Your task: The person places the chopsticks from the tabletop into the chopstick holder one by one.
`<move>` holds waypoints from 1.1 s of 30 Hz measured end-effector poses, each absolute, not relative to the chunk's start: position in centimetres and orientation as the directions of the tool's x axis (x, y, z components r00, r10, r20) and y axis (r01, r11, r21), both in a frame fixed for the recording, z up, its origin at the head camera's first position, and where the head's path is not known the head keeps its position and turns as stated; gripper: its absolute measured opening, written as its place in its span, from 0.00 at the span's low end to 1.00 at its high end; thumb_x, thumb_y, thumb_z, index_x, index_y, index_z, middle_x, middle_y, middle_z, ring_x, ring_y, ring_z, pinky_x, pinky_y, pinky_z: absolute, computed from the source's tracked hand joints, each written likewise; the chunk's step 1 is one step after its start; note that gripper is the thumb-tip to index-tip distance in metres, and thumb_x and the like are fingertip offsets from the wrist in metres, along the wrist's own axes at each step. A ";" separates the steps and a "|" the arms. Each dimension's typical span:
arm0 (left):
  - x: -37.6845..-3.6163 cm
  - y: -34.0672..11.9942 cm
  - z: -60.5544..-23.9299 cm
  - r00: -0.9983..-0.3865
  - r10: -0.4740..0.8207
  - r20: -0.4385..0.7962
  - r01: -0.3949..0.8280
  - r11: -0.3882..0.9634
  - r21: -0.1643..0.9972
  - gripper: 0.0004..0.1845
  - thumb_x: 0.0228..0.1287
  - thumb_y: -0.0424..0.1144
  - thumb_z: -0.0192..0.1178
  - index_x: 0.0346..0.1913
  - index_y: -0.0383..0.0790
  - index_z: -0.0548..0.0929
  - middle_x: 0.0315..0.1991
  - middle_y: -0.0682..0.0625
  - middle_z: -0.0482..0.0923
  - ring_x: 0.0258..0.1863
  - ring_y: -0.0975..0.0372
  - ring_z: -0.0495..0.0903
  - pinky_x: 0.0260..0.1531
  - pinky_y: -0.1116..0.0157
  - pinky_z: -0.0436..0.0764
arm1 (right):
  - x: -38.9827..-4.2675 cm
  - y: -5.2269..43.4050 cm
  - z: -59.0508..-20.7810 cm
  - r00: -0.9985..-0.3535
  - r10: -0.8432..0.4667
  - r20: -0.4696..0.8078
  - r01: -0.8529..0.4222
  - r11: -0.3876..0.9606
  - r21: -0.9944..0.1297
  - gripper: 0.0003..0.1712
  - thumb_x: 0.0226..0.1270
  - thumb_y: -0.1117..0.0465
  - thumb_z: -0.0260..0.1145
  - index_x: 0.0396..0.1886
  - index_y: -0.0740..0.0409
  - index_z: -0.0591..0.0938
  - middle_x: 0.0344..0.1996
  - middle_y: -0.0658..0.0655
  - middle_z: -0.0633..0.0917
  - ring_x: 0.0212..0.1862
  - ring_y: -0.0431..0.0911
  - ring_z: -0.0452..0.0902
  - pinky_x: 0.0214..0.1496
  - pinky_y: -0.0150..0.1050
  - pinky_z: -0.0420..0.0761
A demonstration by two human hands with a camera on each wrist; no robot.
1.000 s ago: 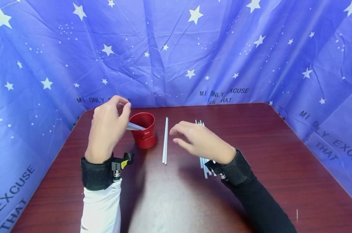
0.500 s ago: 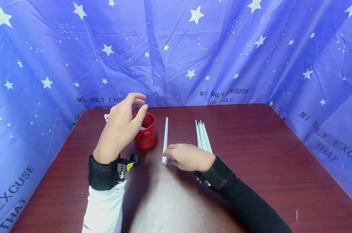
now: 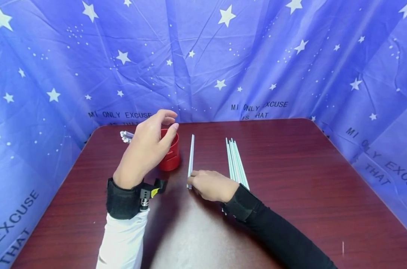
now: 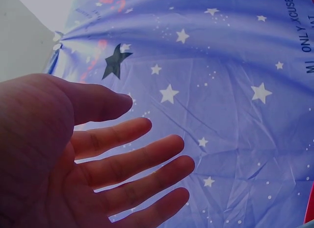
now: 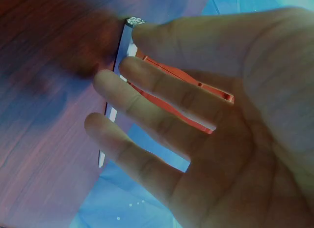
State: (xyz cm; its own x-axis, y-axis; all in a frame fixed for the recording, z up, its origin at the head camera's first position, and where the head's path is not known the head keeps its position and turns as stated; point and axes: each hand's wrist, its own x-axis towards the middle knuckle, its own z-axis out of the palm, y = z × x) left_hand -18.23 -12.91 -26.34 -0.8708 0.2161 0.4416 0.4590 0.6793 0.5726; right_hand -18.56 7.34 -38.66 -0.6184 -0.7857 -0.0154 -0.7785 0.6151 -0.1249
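Blue-violet star-printed curtain hangs behind the red bucket and down both sides. Dark red-brown table beneath the bucket, spreading mostly to its right. Black sleeve at near right of the bucket, white sleeve at near left; dark wristbands on both arms. Left hand just in front and left of the bucket, fingers relaxed and parted, palm bare; it blocks sight of the bucket's left side. Right hand at near right of the bucket, fingers bent at the near end of a slim stick bundle; firm pinch or mere contact, cannot tell. That bundle lies just right of the bucket; loose sticks farther right, partly under the right wrist. Bucket upright, its inside mostly hidden. White stick ends show left of it, beyond the left hand; whether they reach inside, cannot tell.
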 end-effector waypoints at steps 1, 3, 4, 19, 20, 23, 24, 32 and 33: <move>-18.3 -12.9 -26.3 -0.869 0.221 0.442 0.463 0.677 0.572 0.17 0.82 0.39 0.58 0.66 0.38 0.80 0.60 0.41 0.85 0.63 0.49 0.83 0.65 0.46 0.80 | -18.6 7.3 -38.7 -0.619 -0.785 -0.012 -0.778 0.615 -0.127 0.09 0.74 0.68 0.69 0.47 0.53 0.89 0.42 0.52 0.86 0.45 0.49 0.88 0.47 0.42 0.88; -18.3 -12.8 -26.4 -0.868 0.228 0.442 0.468 0.675 0.571 0.17 0.81 0.39 0.58 0.66 0.38 0.80 0.60 0.41 0.86 0.62 0.49 0.83 0.64 0.46 0.80 | -18.7 7.4 -38.7 -0.620 -0.785 -0.010 -0.776 0.615 -0.139 0.09 0.73 0.69 0.69 0.46 0.53 0.90 0.42 0.51 0.85 0.46 0.48 0.88 0.48 0.41 0.88; -18.3 -12.8 -26.4 -0.867 0.231 0.441 0.469 0.675 0.570 0.17 0.81 0.39 0.58 0.66 0.38 0.80 0.60 0.40 0.86 0.62 0.49 0.83 0.64 0.46 0.81 | -18.8 7.4 -38.8 -0.619 -0.785 -0.008 -0.776 0.613 -0.149 0.09 0.73 0.70 0.69 0.45 0.54 0.90 0.41 0.51 0.85 0.45 0.47 0.87 0.47 0.41 0.88; -18.0 -12.4 -26.6 -0.863 0.240 0.444 0.477 0.675 0.563 0.17 0.82 0.39 0.58 0.66 0.38 0.81 0.59 0.41 0.86 0.61 0.50 0.84 0.63 0.46 0.82 | -19.8 8.2 -39.7 -0.638 -0.770 0.007 -0.761 0.629 -0.156 0.16 0.67 0.77 0.69 0.28 0.51 0.84 0.34 0.50 0.75 0.30 0.43 0.75 0.32 0.35 0.77; -18.0 -12.4 -26.6 -0.862 0.241 0.446 0.479 0.674 0.562 0.16 0.82 0.39 0.58 0.66 0.38 0.81 0.59 0.41 0.86 0.61 0.50 0.84 0.63 0.47 0.82 | -19.8 8.2 -39.7 -0.635 -0.772 0.004 -0.763 0.627 -0.156 0.15 0.67 0.76 0.70 0.28 0.51 0.84 0.34 0.50 0.75 0.30 0.42 0.75 0.32 0.35 0.76; -18.0 -12.4 -26.6 -0.861 0.238 0.449 0.480 0.673 0.563 0.16 0.82 0.39 0.58 0.65 0.37 0.81 0.59 0.42 0.86 0.61 0.50 0.84 0.63 0.47 0.82 | -19.9 8.5 -39.3 -0.618 -0.786 0.025 -0.780 0.609 -0.148 0.13 0.65 0.74 0.73 0.31 0.52 0.85 0.36 0.50 0.78 0.32 0.43 0.79 0.33 0.35 0.80; -18.0 -12.5 -26.6 -0.861 0.238 0.450 0.481 0.672 0.564 0.16 0.82 0.39 0.58 0.65 0.37 0.81 0.59 0.42 0.86 0.61 0.50 0.84 0.63 0.47 0.82 | -20.0 8.6 -39.0 -0.614 -0.789 0.039 -0.785 0.603 -0.143 0.12 0.65 0.74 0.74 0.33 0.52 0.85 0.36 0.50 0.80 0.34 0.43 0.81 0.34 0.36 0.82; -18.1 -12.3 -26.6 -0.852 0.247 0.461 0.494 0.671 0.553 0.16 0.82 0.38 0.58 0.65 0.37 0.82 0.59 0.41 0.86 0.61 0.51 0.84 0.65 0.47 0.81 | -20.7 10.1 -36.4 -0.620 -0.760 0.192 -0.783 0.587 -0.206 0.11 0.68 0.72 0.70 0.41 0.52 0.82 0.37 0.50 0.84 0.40 0.44 0.84 0.42 0.39 0.85; -18.1 -12.3 -26.6 -0.851 0.249 0.463 0.496 0.672 0.550 0.16 0.82 0.38 0.59 0.64 0.37 0.82 0.59 0.41 0.86 0.62 0.51 0.84 0.65 0.47 0.81 | -20.8 10.3 -35.9 -0.623 -0.752 0.215 -0.781 0.584 -0.221 0.11 0.69 0.73 0.69 0.41 0.53 0.81 0.38 0.50 0.84 0.40 0.43 0.84 0.42 0.39 0.85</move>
State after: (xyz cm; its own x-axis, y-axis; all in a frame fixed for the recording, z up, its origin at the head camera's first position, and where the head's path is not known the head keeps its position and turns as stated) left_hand -18.11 -12.28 -26.58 -0.8507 0.2490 0.4630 0.4960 0.6721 0.5498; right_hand -20.75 10.32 -35.92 -0.6229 -0.7522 0.2150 -0.7812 0.5839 -0.2208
